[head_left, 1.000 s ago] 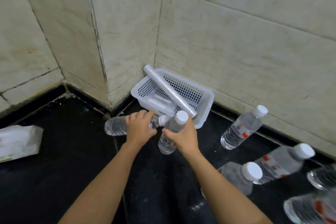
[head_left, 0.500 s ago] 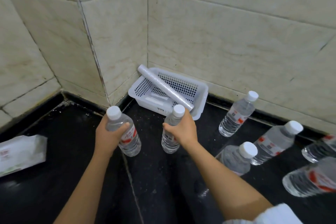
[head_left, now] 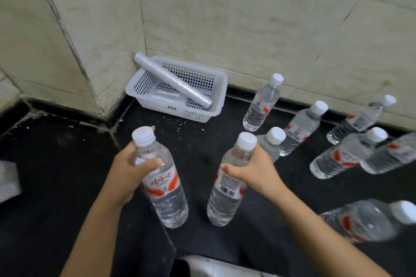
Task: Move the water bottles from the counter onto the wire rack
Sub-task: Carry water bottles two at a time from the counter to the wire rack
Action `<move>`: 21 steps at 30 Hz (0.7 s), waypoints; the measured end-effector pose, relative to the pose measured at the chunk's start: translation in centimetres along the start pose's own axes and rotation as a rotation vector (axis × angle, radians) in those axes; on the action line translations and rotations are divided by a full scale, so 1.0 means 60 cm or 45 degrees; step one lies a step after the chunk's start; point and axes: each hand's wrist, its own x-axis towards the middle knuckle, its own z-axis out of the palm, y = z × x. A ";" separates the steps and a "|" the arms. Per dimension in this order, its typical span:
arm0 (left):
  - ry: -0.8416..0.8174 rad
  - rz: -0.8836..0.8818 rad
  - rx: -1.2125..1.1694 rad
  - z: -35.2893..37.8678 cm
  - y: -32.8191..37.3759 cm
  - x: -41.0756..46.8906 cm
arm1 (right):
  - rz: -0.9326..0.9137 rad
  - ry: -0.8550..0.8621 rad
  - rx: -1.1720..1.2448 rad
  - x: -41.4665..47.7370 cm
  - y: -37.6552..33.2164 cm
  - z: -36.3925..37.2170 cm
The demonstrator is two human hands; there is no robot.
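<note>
2 water bottles are held above the black counter (head_left: pixel 56 175), 1 in each hand. The left hand (head_left: pixel 126 171) has its fingers curled tight round the shoulder of the left bottle (head_left: pixel 163 183), thumb across the front just above the red-and-white label; the bottle tilts slightly, white cap up and to the left. The right hand (head_left: pixel 254 168) is wrapped the same way round the upper part of the right bottle (head_left: pixel 227 193), thumb pointing left over the label, cap leaning up and to the right. The 2 bottles are near each other but apart, bases closer than caps.

To the right, 7 more capped bottles stand on the counter: 1 just behind the right hand (head_left: pixel 271 141), 1 near the wall (head_left: pixel 262 105), 1 between them and further right (head_left: pixel 301 128), 3 crowded at the right edge (head_left: pixel 344 153), and 1 blurred at the lower right (head_left: pixel 369 220). Whether the lower-right one is upright or lying is unclear.

In the corner where the tiled walls (head_left: pixel 247 18) meet sits a white perforated basket (head_left: pixel 221 96), with a whitish roll (head_left: pixel 173 83) lying slantwise across it, 1 end poking over the rim. A white object (head_left: pixel 7 180) shows at the left edge, cut off. Loose white specks dot the counter before the basket.
</note>
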 end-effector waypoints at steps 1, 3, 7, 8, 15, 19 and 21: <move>-0.045 -0.001 -0.001 0.014 -0.001 -0.006 | 0.012 0.006 -0.005 -0.015 0.005 -0.008; -0.129 0.003 0.000 0.042 -0.004 -0.019 | 0.030 0.010 -0.038 -0.045 0.018 -0.022; -0.210 0.004 -0.027 0.100 -0.013 -0.050 | 0.065 0.070 -0.058 -0.100 0.060 -0.052; -0.228 0.005 -0.024 0.117 -0.015 -0.060 | 0.079 0.093 -0.048 -0.114 0.073 -0.063; -0.348 0.014 0.058 0.262 -0.052 -0.167 | 0.201 0.257 0.039 -0.257 0.200 -0.162; -0.397 0.035 0.099 0.370 -0.087 -0.248 | 0.305 0.397 0.031 -0.372 0.289 -0.237; -0.474 0.022 0.089 0.427 -0.103 -0.287 | 0.376 0.470 0.025 -0.428 0.333 -0.276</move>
